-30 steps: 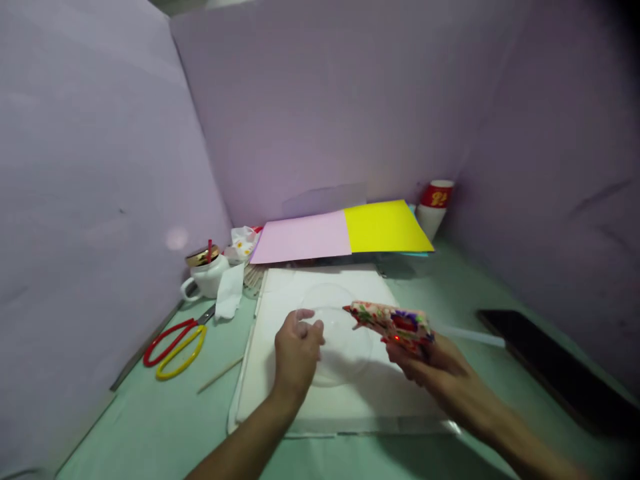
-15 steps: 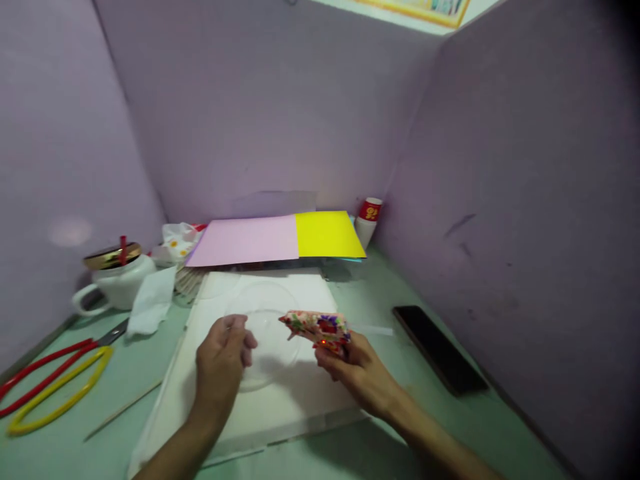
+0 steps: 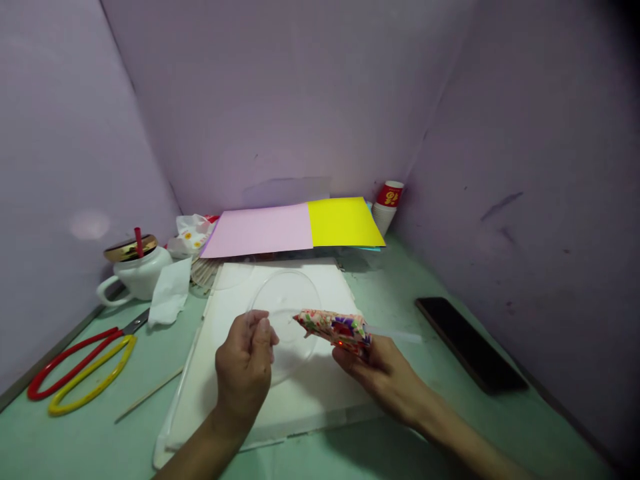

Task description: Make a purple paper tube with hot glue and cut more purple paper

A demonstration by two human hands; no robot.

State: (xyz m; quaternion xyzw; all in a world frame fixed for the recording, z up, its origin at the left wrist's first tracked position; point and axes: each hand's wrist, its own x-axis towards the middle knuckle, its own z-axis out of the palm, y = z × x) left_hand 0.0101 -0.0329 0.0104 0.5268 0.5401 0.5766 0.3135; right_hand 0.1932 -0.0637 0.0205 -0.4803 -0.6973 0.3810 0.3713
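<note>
My right hand [image 3: 373, 367] grips a hot glue gun [image 3: 333, 327] with a colourful patterned body and a small lit red light. Its nozzle points left, and a translucent glue stick [image 3: 397, 333] juts from the back. Facing the nozzle, my left hand [image 3: 247, 357] is closed, thumb against curled fingers, at the left edge of a clear plastic disc [image 3: 295, 357]. It appears to pinch that disc, though its fingertips partly hide the contact. Behind and beneath the hands lies a white board [image 3: 200, 413]; the clear round outlines overlap above it.
Scissors [image 3: 90, 340] with red and yellow handles, a wooden stick [image 3: 149, 395], a tissue [image 3: 171, 293] and a lidded white mug [image 3: 145, 277] are at left. Pink [image 3: 265, 230] and yellow sheets [image 3: 345, 223] lie behind, near stacked paper cups [image 3: 387, 207]. A phone [image 3: 470, 343] lies right.
The whole view has shifted, so the table and both hands appear farther right. The glue gun and left hand keep nearly the same spacing and hold.
</note>
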